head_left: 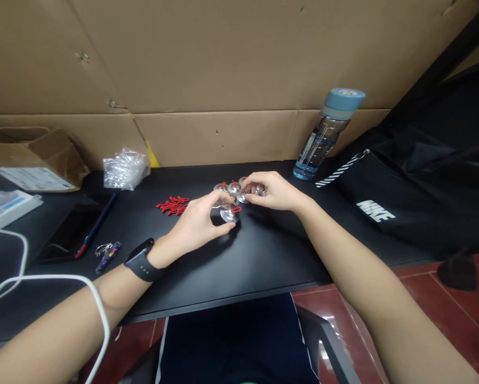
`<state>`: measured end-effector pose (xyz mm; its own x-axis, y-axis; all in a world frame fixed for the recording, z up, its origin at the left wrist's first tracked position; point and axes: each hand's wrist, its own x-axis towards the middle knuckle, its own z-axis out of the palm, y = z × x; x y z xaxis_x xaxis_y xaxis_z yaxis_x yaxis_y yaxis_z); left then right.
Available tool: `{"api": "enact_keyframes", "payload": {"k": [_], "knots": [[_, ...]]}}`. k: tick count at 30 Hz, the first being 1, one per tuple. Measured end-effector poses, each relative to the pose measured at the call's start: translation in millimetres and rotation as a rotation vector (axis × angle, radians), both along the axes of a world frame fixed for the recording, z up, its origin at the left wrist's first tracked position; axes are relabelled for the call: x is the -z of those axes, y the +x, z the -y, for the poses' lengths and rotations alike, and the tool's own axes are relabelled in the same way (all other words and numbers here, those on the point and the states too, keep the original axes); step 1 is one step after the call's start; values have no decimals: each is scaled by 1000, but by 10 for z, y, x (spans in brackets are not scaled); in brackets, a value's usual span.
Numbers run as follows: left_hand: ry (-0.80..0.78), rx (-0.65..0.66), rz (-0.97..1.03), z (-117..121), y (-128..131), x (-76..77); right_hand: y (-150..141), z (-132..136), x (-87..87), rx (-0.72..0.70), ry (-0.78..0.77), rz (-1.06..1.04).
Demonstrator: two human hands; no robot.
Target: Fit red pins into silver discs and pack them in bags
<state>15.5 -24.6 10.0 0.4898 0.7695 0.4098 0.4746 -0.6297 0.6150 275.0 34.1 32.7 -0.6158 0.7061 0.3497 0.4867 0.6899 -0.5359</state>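
Near the middle of the table, my left hand [197, 221] is closed with thumb and fingers around the edge of a small shiny domed metal disc [229, 215] that has a red loop at its centre. It looks like a finger cymbal. Just behind, my right hand [273, 192] pinches at another such disc [242, 198], its fingertips partly covering it. Several more of these discs with red loops [233, 186] lie clustered behind my hands, partly hidden by the fingers. A pile of loose red cord loops [173, 205] lies left of my left hand.
A water bottle [323, 136] stands at the back right beside a black bag [383, 202]. To the left are crumpled clear plastic [125, 169], a cardboard box [35, 157], a dark phone [77, 226], a keychain [109, 257] and a white cable [59, 277].
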Motion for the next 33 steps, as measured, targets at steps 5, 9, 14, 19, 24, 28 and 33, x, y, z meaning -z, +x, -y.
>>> {"api": "enact_keyframes", "payload": {"k": [5, 9, 14, 19, 24, 28, 33], "knots": [[100, -70, -75, -149, -177, -115, -45, 30, 4, -26, 9, 38], [254, -219, -210, -389, -504, -224, -9, -53, 72, 98, 55, -13], [229, -273, -220, -646, -756, -138, 46, -136, 135, 171, 117, 13], [202, -264, -240, -781, -889, -31, 88, -211, 194, 188, 112, 63], [124, -207, -244, -831, -952, 21, 102, -227, 181, 214, 108, 66], [76, -180, -265, -838, -989, 23, 99, -218, 162, 197, 98, 53], [25, -296, -176, -885, -1129, 36, 122, -241, 162, 217, 93, 64]]}}
